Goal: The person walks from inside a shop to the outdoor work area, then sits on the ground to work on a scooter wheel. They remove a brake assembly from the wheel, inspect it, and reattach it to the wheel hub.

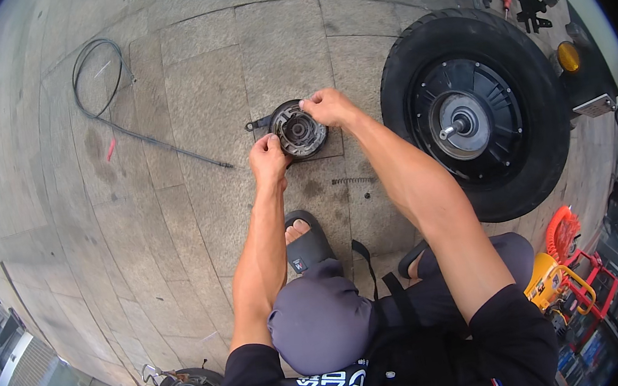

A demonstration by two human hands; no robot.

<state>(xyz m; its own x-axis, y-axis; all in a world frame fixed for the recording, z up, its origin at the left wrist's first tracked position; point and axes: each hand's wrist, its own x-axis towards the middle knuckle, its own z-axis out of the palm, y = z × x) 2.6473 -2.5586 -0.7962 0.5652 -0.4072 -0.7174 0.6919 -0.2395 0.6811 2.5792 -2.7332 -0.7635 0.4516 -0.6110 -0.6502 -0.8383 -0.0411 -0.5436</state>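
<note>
grey paving slabs stretch out in every direction, stained here and there. at the middle of the scene a round metal brake drum plate [297, 129] lies flat on the stone, a short lever arm sticking out on its left. the left hand [269, 159] is curled closed on the plate's near left rim, fingers gripping the edge. the right hand [328, 106] pinches the far right rim, fingers bent tight on it. just near of the plate a small coil spring [353, 180] lies on the slab. to the right, a black tyre with its hub motor wheel [477, 113] lies flat. far left, a black cable [112, 101] loops across the paving.
</note>
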